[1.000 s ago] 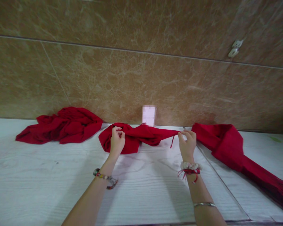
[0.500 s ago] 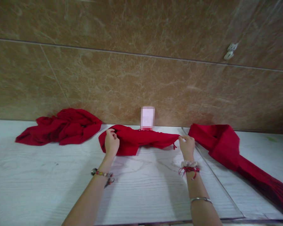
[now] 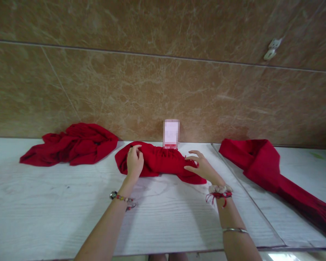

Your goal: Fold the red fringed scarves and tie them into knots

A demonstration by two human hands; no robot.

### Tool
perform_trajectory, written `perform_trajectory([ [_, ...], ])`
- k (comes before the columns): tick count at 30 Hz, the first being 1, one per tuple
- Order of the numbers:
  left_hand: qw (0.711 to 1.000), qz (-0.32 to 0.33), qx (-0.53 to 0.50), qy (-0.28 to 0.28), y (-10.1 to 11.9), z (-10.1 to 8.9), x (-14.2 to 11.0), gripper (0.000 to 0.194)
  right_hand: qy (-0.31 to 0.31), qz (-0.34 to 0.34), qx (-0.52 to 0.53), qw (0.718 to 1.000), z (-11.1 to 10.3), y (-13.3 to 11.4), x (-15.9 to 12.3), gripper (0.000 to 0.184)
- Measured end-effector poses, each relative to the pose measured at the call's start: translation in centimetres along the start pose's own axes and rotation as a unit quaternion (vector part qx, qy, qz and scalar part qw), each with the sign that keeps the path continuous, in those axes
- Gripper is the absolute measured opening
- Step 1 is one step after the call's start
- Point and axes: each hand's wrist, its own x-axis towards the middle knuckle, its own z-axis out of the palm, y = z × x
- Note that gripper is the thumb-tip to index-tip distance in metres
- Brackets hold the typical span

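A bunched red scarf (image 3: pixel 165 161) lies on the white table between my hands. My left hand (image 3: pixel 135 161) is on its left part, fingers curled into the cloth; the fingertips' hold is partly hidden. At the scarf's right end is my right hand (image 3: pixel 202 166), its fingers spread and the thumb apart, touching or just over the fabric. A small blurred pale card (image 3: pixel 171 133) stands upright against the wall, right behind the scarf.
Another crumpled red cloth (image 3: pixel 73 145) lies to the left by the wall. On the right, a folded red scarf (image 3: pixel 263 163) trails toward the front edge. The white table (image 3: pixel 57 210) has a seam on the right. A brown marbled wall (image 3: pixel 125 90) carries a small white hook (image 3: pixel 272 49).
My right hand has let go of the scarf's right end and spread its fingers. That end has dropped toward me and bunched closer. My left hand has shifted slightly right.
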Motion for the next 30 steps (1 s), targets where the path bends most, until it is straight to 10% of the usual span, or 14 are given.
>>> perform_trajectory([
  [5,0.999,0.014,-0.053,-0.001,0.4,-0.3,0.1,0.019,0.011,-0.004,-0.003,1.000,-0.2,-0.6,0.2,0.010],
  [14,0.996,0.026,-0.090,-0.011,0.4,0.0,-0.2,0.018,0.303,0.049,-0.042,0.951,-1.2,0.4,0.6,0.018],
  [21,0.983,-0.015,-0.111,-0.149,1.1,0.4,-1.0,0.035,0.256,0.081,-0.050,0.962,0.4,1.5,0.6,0.019],
  [30,0.977,-0.010,-0.111,-0.179,1.2,-0.6,-0.2,0.040,0.280,0.156,-0.092,0.943,0.5,2.1,0.5,0.020],
])
